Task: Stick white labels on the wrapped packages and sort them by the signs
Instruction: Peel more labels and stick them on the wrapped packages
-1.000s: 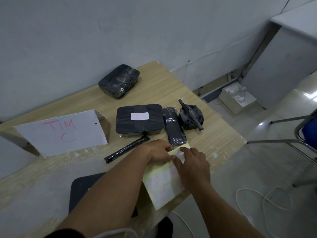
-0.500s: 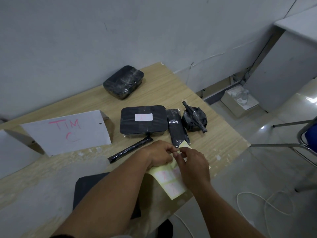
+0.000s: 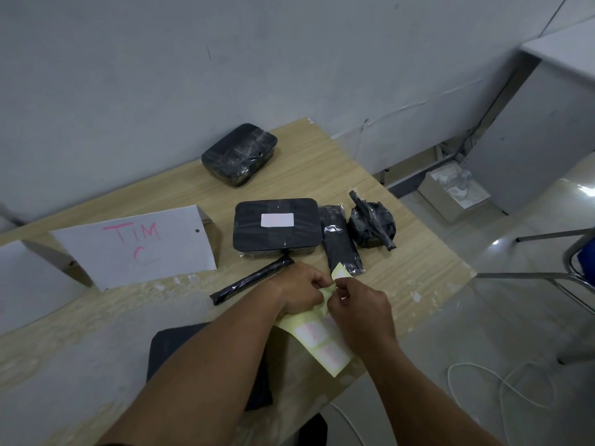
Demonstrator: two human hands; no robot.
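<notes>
My left hand [image 3: 301, 292] and my right hand [image 3: 360, 309] meet over a yellow label sheet [image 3: 317, 341] at the table's near edge. Both pinch its top corner, where a label curls up. Beyond them lie black wrapped packages: a flat box [image 3: 277, 233] bearing a white label [image 3: 277, 219], a long flat packet [image 3: 341, 243], a round bundle [image 3: 372, 223], a thin stick [image 3: 252, 280], and a bare box [image 3: 240, 154] by the wall. A white sign [image 3: 138, 244] reads "TIM C" in pink.
A dark flat pad [image 3: 180, 349] lies under my left forearm. Another white sign [image 3: 22, 275] stands at far left. The wooden table [image 3: 415, 262] ends right of the packages. On the floor are a white box [image 3: 454, 191], a cable [image 3: 502, 387] and a chair frame [image 3: 547, 275].
The label sheet has been lifted and folded back. My fingers have moved from pressing it flat to pinching its upper corner, which now curls upward.
</notes>
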